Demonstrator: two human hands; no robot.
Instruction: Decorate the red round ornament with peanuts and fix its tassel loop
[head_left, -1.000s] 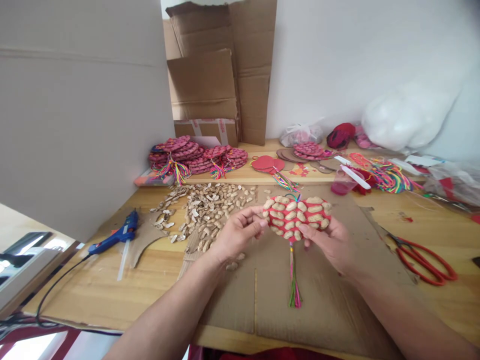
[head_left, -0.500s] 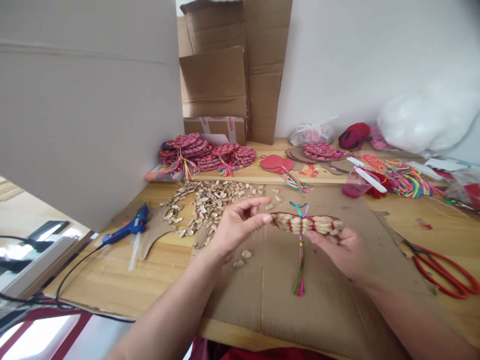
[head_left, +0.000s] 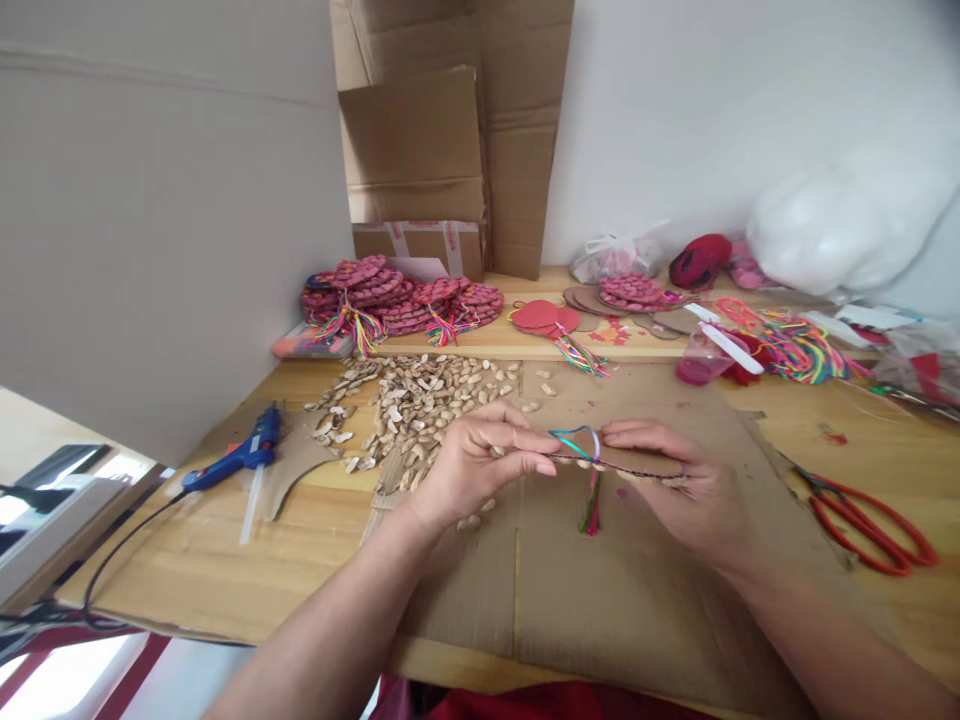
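Note:
Between my two hands is a flat cardboard piece (head_left: 630, 464) seen nearly edge-on, with peanut shells on its underside. A loop of teal and lilac cord (head_left: 577, 440) stands up from its top face, and a green and pink tassel (head_left: 591, 505) hangs beneath. My left hand (head_left: 491, 458) pinches the left end between thumb and fingers. On the other end, my right hand (head_left: 679, 480) is closed, fingers over the top and thumb below. Behind my left hand lies a heap of peanut shells (head_left: 427, 395) on the table.
A blue glue gun (head_left: 240, 455) with a cord lies at the left. Red-handled scissors (head_left: 862, 520) rest at the right. Along the back are pink decorated discs (head_left: 375, 300), red discs (head_left: 544, 317), colourful cords (head_left: 806, 345) and a pink cup (head_left: 697, 365). Cardboard (head_left: 585, 610) covers the table's middle.
The cardboard piece has tipped so its shell-covered face turned downward and its edge faces me. My left hand has closed on its left end, and my right fingers have come over the top.

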